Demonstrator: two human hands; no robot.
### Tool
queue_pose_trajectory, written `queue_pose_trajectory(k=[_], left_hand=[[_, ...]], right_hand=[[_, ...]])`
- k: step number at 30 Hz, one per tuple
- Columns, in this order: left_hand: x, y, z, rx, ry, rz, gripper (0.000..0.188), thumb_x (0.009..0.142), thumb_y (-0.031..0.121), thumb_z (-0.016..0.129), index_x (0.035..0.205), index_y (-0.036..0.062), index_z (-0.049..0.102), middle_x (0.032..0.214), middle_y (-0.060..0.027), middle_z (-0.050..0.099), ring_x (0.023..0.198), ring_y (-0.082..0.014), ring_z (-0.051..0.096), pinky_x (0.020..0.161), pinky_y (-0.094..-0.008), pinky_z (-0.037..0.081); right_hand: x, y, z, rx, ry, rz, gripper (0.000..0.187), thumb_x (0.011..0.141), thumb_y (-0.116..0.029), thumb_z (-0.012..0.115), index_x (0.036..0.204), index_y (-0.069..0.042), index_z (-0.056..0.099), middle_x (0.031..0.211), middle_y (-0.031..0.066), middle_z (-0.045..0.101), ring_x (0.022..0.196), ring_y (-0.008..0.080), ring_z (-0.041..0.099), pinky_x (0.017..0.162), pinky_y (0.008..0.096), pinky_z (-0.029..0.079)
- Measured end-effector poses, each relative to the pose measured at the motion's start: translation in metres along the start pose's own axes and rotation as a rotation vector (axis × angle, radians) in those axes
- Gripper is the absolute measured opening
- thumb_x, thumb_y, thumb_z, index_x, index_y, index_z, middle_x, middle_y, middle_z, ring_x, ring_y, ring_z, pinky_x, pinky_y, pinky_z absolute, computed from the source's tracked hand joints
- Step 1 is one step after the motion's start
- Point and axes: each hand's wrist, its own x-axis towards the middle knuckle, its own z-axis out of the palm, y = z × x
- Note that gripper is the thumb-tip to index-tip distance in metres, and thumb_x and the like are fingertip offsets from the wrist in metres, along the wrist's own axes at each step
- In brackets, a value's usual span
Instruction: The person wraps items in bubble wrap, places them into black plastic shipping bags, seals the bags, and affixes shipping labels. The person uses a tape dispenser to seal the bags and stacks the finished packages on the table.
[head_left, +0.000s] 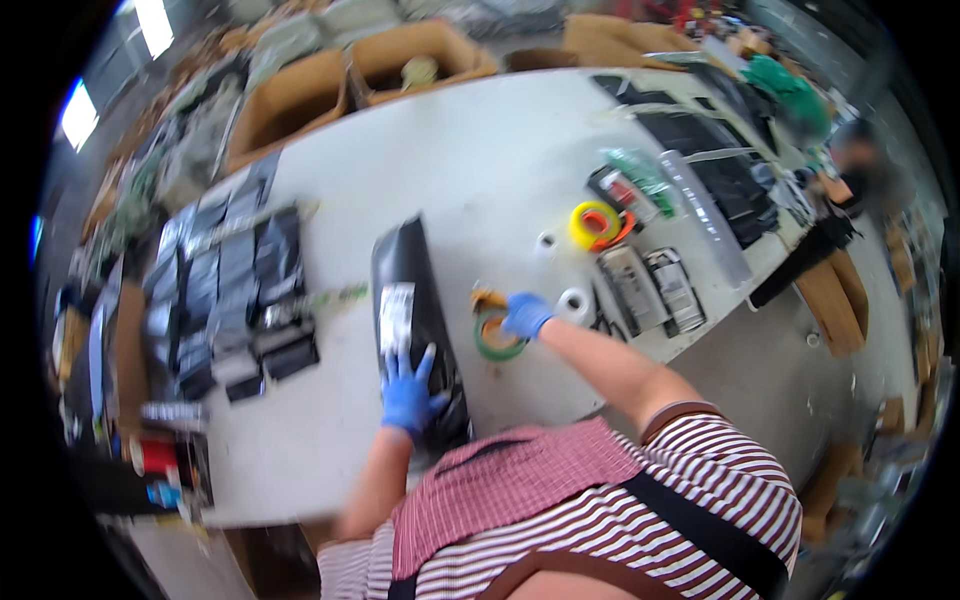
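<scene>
Black poly mailer bag (415, 330) lying lengthwise mid-table, white label (396, 317) face up. Left hand (408, 395), blue glove, fingers spread flat, pressing bag's near end, not gripping. Right hand (525, 314), blue glove, curled onto green tape roll (497, 338) just right of bag; closed grip or mere touch, cannot tell. Bag likely light, soft, slick film, floppy if lifted by one corner; best pinched at an edge or pinned flat. Around: yellow tape roll (586, 222), small white rolls (573, 301), stack of black mailers (235, 285) left, cardboard boxes (330, 85) at far edge of white table (480, 160). Nothing blocking the bag.
</scene>
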Motion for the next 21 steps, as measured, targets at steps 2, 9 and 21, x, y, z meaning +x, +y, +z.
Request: queue_pose_trajectory(k=[2, 9, 21], left_hand=[[0.008, 0.001, -0.007, 0.028, -0.014, 0.005, 0.086, 0.072, 0.048, 0.074, 0.147, 0.0262, 0.037, 0.153, -0.0241, 0.019, 0.14, -0.0482, 0.019, 0.111, -0.0569, 0.023], [-0.011, 0.039, -0.011, -1.477, 0.07, -0.205, 0.044, 0.092, 0.045, 0.059, 0.097, 0.0031, 0.069, 0.097, -0.0088, 0.067, 0.086, -0.0202, 0.063, 0.078, -0.0345, 0.049], [-0.06, 0.072, -0.029, -1.714, -0.252, -0.147, 0.048, 0.094, 0.045, 0.058, 0.103, -0.0018, 0.065, 0.09, -0.0068, 0.064, 0.08, -0.013, 0.059, 0.074, -0.0258, 0.049]], right_hand=[[-0.02, 0.017, 0.001, 0.412, 0.119, -0.031, 0.035, 0.07, -0.026, 0.069, 0.091, 0.002, 0.068, 0.081, 0.0223, 0.068, 0.076, 0.0327, 0.068, 0.073, 0.0396, 0.054], [-0.137, -0.02, -0.037, 0.842, 0.206, -0.203, 0.058, 0.073, -0.014, 0.074, 0.125, 0.001, 0.054, 0.105, 0.0128, 0.065, 0.093, 0.0208, 0.064, 0.085, 0.0326, 0.05], [-0.208, -0.049, -0.036, 0.153, 0.271, -0.498, 0.066, 0.068, -0.029, 0.084, 0.118, -0.002, 0.051, 0.109, 0.019, 0.059, 0.097, 0.0366, 0.06, 0.085, 0.0403, 0.05]])
